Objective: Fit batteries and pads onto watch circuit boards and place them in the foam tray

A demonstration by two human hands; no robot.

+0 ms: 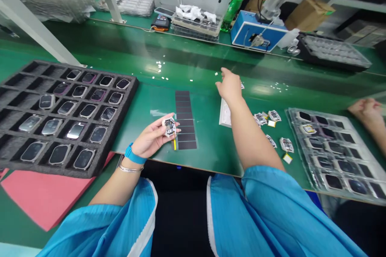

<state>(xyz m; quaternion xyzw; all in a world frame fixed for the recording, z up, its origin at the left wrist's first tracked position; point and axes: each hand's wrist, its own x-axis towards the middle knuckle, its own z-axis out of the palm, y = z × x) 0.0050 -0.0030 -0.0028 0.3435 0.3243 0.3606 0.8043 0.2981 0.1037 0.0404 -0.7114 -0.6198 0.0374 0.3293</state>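
Observation:
My left hand point(153, 138) holds a small white-framed watch inner assembly point(169, 127) with its circuit side up, a yellow strip point(175, 144) hanging below it. Beneath and beside it lies a strip of dark rectangular stickers point(186, 120). My right hand point(230, 85) is stretched forward over the green bench, thumb and index finger apart, nothing visible between them. Close to its fingertips is a small white bit point(216, 74). Under my right wrist lies a white block or pad point(224, 113), partly hidden by the forearm.
On the left, a dark foam tray point(116, 126) holds several watches. Several loose watch assemblies point(286, 144) lie right of my forearm, beside clear plastic trays point(304, 160). Another person's hand point(368, 113) rests at far right. A blue box point(257, 32) and green bottle point(237, 4) stand behind.

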